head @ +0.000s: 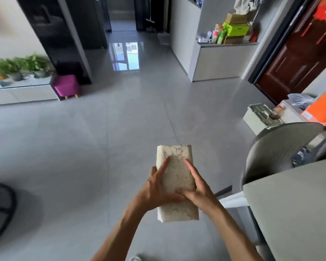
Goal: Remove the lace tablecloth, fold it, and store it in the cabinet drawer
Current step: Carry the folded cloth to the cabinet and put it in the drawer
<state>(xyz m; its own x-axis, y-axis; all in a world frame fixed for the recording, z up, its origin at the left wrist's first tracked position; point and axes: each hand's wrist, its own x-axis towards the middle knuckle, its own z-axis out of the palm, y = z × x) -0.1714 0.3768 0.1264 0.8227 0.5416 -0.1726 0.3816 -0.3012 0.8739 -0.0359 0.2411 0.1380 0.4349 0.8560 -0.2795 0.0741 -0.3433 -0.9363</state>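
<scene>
The lace tablecloth (177, 174), folded into a compact block, is held above the floor (83, 147) between the left hand (156, 187) and right hand (198, 189), both closed around it. It should be kept firmly pressed so the folds are not lost while the cabinet drawer is sought.

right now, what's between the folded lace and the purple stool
Only bare grey floor tile in the head view: nothing stands between the lace, held in both hands, and the stool.

cream lace tablecloth (174, 173) folded into a thick, compact rectangle; held lengthwise above the floor.
</scene>
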